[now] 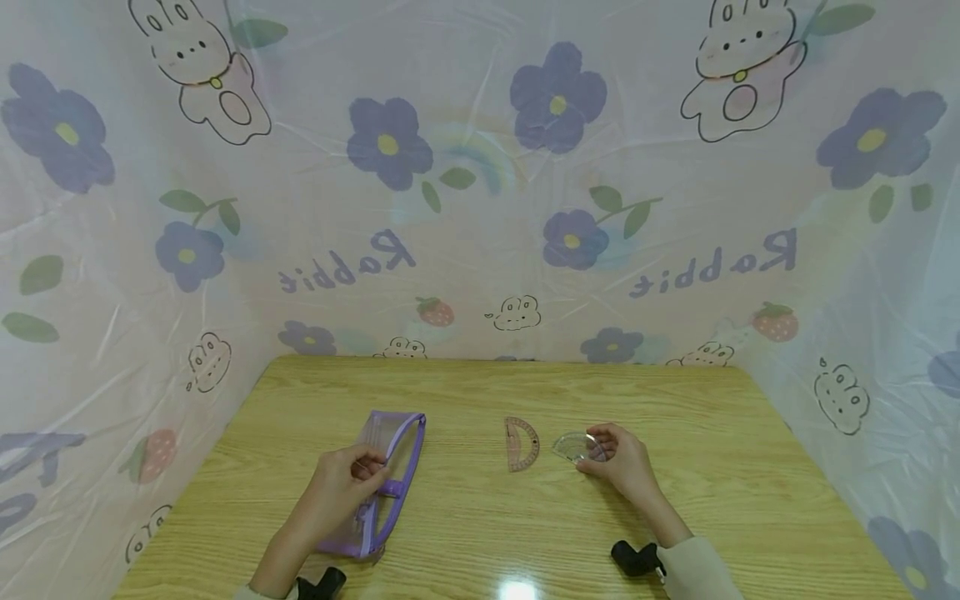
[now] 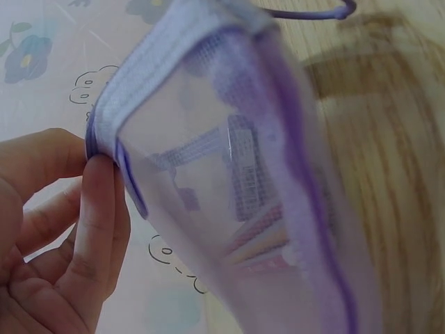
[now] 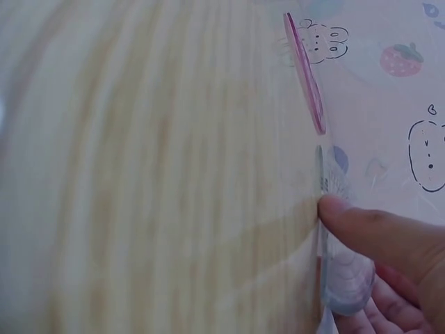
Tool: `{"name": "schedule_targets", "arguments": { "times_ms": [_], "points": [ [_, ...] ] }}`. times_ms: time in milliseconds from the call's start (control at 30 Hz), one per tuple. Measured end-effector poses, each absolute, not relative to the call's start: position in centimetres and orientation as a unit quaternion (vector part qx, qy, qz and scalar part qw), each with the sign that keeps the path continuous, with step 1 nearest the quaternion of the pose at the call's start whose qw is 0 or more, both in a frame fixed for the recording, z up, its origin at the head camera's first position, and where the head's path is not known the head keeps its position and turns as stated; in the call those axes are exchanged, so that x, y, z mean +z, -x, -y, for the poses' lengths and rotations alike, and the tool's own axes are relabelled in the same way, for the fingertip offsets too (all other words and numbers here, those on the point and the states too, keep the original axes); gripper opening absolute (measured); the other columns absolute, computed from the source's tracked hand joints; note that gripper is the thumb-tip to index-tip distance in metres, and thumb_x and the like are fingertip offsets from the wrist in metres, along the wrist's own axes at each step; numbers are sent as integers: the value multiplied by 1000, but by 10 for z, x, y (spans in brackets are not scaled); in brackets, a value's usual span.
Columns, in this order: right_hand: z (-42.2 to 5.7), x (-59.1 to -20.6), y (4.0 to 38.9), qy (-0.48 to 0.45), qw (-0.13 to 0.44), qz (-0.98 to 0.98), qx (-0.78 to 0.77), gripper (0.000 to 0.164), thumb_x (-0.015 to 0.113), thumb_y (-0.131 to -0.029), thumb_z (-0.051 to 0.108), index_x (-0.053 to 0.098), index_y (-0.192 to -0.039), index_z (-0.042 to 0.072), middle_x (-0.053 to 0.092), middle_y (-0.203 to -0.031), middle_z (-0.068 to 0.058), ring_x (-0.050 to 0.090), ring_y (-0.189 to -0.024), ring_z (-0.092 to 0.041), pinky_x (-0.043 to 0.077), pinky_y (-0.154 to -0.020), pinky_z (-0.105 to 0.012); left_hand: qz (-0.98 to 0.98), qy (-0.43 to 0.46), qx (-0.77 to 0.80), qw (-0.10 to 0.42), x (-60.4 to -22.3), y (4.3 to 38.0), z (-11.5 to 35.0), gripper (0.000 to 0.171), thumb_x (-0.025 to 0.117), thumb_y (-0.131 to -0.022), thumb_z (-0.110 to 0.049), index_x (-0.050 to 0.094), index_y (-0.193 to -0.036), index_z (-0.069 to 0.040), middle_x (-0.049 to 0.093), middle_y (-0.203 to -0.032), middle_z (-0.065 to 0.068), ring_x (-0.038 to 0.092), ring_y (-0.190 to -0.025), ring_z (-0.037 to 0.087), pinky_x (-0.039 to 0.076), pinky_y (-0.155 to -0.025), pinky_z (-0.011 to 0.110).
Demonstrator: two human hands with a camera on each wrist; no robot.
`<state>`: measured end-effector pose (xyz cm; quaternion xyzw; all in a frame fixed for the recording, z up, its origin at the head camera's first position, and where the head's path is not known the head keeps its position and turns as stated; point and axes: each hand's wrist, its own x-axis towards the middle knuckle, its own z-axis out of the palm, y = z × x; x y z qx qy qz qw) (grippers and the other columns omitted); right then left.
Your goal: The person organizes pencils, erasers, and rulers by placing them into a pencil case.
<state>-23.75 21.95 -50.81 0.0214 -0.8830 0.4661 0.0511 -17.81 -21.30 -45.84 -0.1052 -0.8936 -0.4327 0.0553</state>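
A purple see-through mesh pencil case (image 1: 392, 488) lies on the table's left side with its zipper side spread. My left hand (image 1: 347, 483) pinches its edge between thumb and fingers. Through the mesh in the left wrist view show a dark block with a barcode label (image 2: 243, 167) and several slim coloured sticks (image 2: 259, 240). My right hand (image 1: 624, 460) holds a clear protractor (image 1: 573, 447) by its right end, thumb on the near side, other fingers behind. Left of that protractor lies a pink see-through protractor (image 1: 514, 446), straight edge toward the pencil case.
The wood-grain table (image 1: 465, 383) is walled at the back and both sides by a printed cloth (image 1: 480, 208) with rabbits and flowers. A black wrist-worn device (image 1: 633, 558) sits at my right cuff, another (image 1: 322, 583) at my left.
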Motion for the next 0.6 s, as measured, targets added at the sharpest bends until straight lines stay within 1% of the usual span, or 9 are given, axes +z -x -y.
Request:
{"name": "schedule_targets", "arguments": {
  "times_ms": [167,367,600],
  "points": [
    [-222,-507,237,-22,45,874,483,53,90,-69,1,66,-116,-5,68,-97,-11,64,-83,-21,55,-69,-24,895,105,-431,51,-459,178,214,9,74,-88,-3,71,-96,0,65,-80,-3,63,-72,9,57,-65,22],
    [-226,-505,237,-19,18,840,541,46,84,-75,-6,65,-116,-9,69,-96,-15,67,-80,-22,57,-68,-24,892,111,-436,54,-458,178,214,9,74,-89,-3,71,-96,0,65,-81,-2,63,-73,9,57,-67,22],
    [-230,-502,235,-36,13,833,552,40,79,-81,-4,64,-118,-13,69,-97,-19,68,-86,-22,57,-72,-22,892,115,-434,55,-457,178,214,9,74,-88,-2,71,-96,1,65,-81,-2,63,-73,9,57,-66,21]
  ]
}}
